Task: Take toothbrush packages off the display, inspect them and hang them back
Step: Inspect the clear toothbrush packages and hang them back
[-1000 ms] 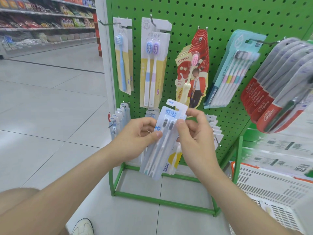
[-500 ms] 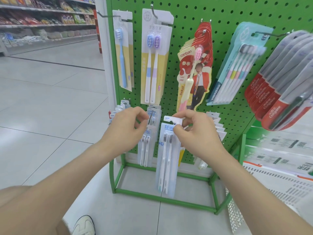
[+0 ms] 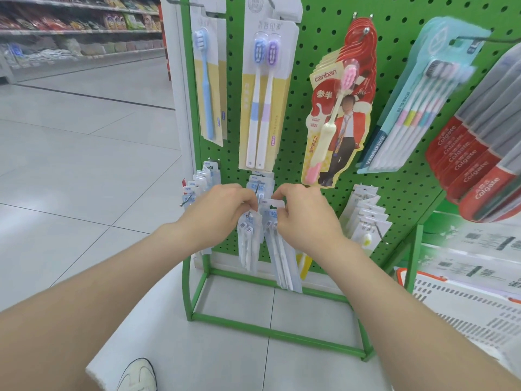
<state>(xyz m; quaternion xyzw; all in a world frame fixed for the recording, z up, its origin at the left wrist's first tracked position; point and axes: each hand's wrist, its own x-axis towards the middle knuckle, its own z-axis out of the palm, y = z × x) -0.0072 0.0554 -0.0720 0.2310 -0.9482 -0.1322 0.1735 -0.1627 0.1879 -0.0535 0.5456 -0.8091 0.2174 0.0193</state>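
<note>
Pale blue toothbrush package (image 3: 277, 249) hangs from the right hand (image 3: 304, 221), whose grip pinches the card's top tab between thumb and curled fingers, in front of the lower row of a green pegboard (image 3: 315, 38). Just beside it, the left hand (image 3: 220, 215) closes its grip on the tip of a metal hook (image 3: 256, 191) carrying matching packs (image 3: 246, 246).

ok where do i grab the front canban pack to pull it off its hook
Pinch the canban pack by its card's side edges near the top, coming from the front. It hangs frontmost in a fanned stack on a hook pointing outward, so it should slide straight toward you.
</note>
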